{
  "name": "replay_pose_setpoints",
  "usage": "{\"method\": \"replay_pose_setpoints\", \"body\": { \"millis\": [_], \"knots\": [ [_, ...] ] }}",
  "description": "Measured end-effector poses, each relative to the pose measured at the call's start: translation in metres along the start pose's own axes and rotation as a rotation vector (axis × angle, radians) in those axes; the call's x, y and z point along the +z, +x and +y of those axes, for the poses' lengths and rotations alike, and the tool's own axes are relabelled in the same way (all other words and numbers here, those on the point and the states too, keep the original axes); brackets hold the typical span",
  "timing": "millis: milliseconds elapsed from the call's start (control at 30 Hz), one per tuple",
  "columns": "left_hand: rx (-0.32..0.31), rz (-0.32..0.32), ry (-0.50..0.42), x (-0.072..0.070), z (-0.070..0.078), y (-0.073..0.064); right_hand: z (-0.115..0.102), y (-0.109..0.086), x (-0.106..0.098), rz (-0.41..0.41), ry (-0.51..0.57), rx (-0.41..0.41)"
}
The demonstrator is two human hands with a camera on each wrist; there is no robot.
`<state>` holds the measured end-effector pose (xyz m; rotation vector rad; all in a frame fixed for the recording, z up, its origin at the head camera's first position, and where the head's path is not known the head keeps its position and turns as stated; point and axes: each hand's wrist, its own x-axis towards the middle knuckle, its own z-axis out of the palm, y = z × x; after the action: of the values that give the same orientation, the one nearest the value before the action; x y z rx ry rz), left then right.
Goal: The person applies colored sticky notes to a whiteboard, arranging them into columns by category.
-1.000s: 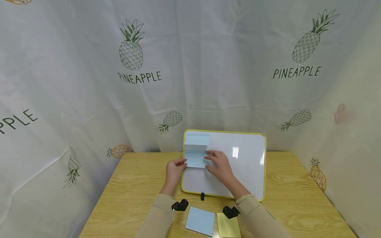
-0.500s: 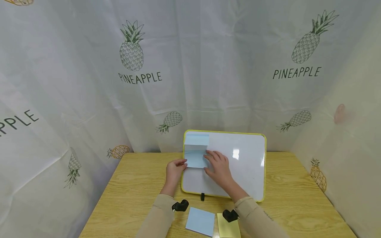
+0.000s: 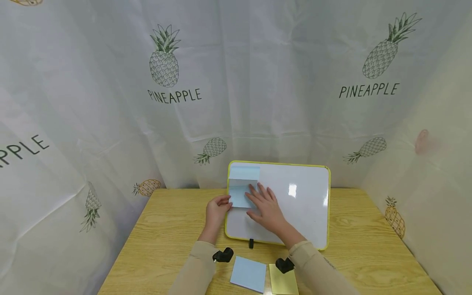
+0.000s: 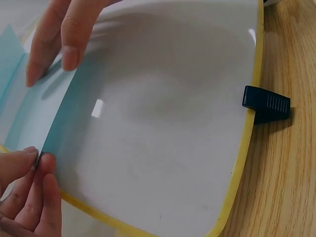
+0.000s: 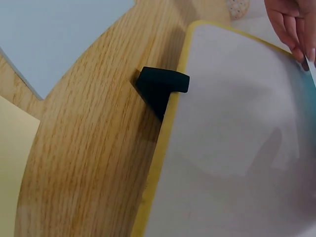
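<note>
A light-blue sticky note (image 3: pixel 239 194) is at the left side of the yellow-framed whiteboard (image 3: pixel 295 213), just under another light-blue piece (image 3: pixel 244 172) at the board's top left corner. My left hand (image 3: pixel 216 212) pinches the note's lower left corner between thumb and fingers at the board's left edge. In the left wrist view, the lower edge of the note (image 4: pixel 52 106) stands off the board. Spread and fairly straight, the fingers of my right hand (image 3: pixel 267 209) lie over the note's right part. The right wrist view shows the left hand (image 5: pixel 296 24) at its top right.
A black clip-like piece (image 3: pixel 251 243) sits on the board's lower edge. Nearer on the wooden table (image 3: pixel 173 229) lie a blue pad of sticky notes (image 3: pixel 248 273) and a yellow one (image 3: pixel 283 282), with the right sleeve beside it. A pineapple-print curtain (image 3: pixel 276 102) hangs behind.
My right hand has shifted left from the note's right edge onto its face, and its fingers have spread. My left hand keeps its pinch at the corner.
</note>
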<state>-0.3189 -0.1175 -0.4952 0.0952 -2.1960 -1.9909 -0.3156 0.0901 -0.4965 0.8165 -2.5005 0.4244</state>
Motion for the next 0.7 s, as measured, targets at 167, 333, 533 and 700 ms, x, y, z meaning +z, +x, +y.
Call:
{"method": "replay_pose_setpoints", "body": {
  "millis": [167,333,533,700],
  "knots": [
    [0.001,-0.003,-0.025,-0.002,-0.001,0.001,-0.003,0.006,0.001,-0.010,-0.009,-0.045],
    [0.008,-0.017,-0.039,-0.005,-0.001,0.000,-0.006,0.012,0.001,-0.035,-0.018,-0.056],
    [0.021,-0.027,-0.043,-0.015,0.001,-0.002,-0.008,0.021,0.003,-0.063,-0.029,-0.060],
    [0.052,-0.008,-0.008,-0.028,0.002,-0.006,-0.010,0.027,0.005,-0.074,-0.013,-0.068]
  ]
}}
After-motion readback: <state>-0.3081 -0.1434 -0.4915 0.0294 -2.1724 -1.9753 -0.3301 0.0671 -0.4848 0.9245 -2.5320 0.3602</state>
